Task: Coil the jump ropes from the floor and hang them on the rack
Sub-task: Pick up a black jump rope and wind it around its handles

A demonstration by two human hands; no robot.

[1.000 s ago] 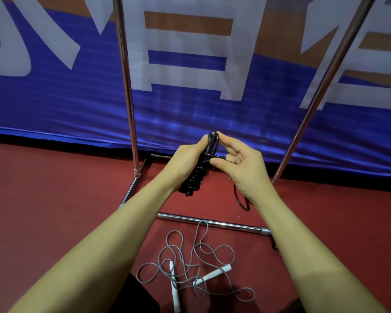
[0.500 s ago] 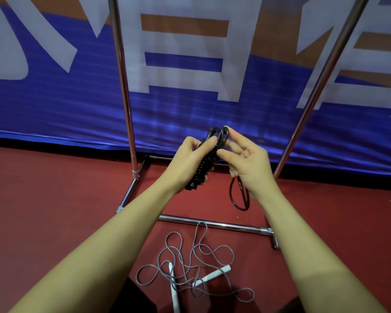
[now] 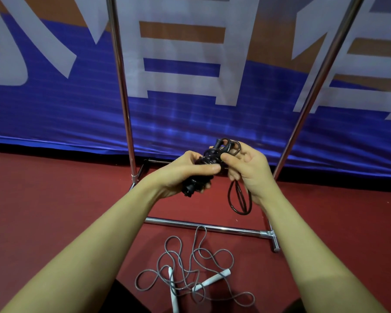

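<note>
Banner (image 3: 190, 123), behind rack (image 3: 122, 86): bore large white characters, cropped by the frame; none legible. No other text was readable.

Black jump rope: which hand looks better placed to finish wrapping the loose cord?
Probably the right hand: its fingers pinch the cord of the black jump rope, and the free loop hangs below it. The left hand grips the handles, steadying the bundle.

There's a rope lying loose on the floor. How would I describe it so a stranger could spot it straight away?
Start at the metal rack standing before the blue banner. On the red floor, just on the near side of its low front bar, lies the grey jump rope in a loose tangle. Its grey cord and two white handles set it apart from the black jump rope, which both hands hold.
</note>
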